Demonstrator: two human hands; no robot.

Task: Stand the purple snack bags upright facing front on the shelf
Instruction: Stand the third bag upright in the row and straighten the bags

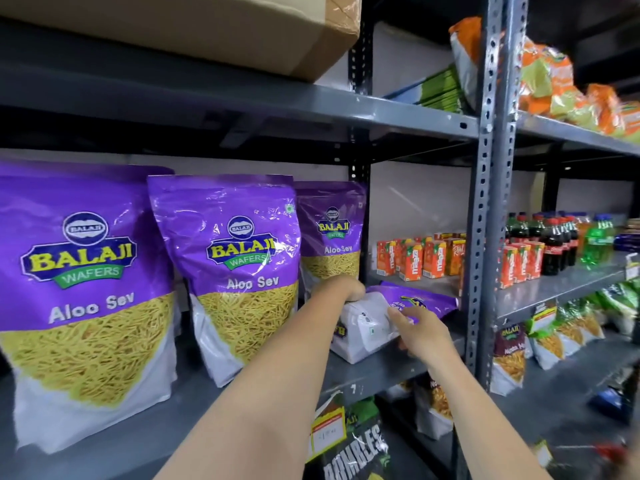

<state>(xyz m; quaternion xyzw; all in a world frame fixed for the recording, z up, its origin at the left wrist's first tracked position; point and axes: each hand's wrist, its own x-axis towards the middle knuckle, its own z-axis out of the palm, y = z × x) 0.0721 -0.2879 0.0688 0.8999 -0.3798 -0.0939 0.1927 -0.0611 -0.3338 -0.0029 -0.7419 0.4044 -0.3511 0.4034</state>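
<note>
Three purple Balaji Aloo Sev bags stand upright facing front on the grey shelf [374, 372]: a large one at the left [83, 306], one in the middle [239, 271], and one further back [330, 233]. A fourth purple bag [408, 303] lies flat on the shelf's right end, its white bottom toward me. My left hand [341, 289] grips that bag's near left corner from above. On its right side, my right hand [426, 329] holds it with fingers laid over the top.
A grey perforated upright [485, 202] stands just right of the lying bag. Orange juice cartons [415, 259] and cola bottles [554, 240] fill the shelf beyond. A cardboard box [207, 26] sits overhead. Snack bags [509, 355] and a dark bag [356, 448] sit on lower shelves.
</note>
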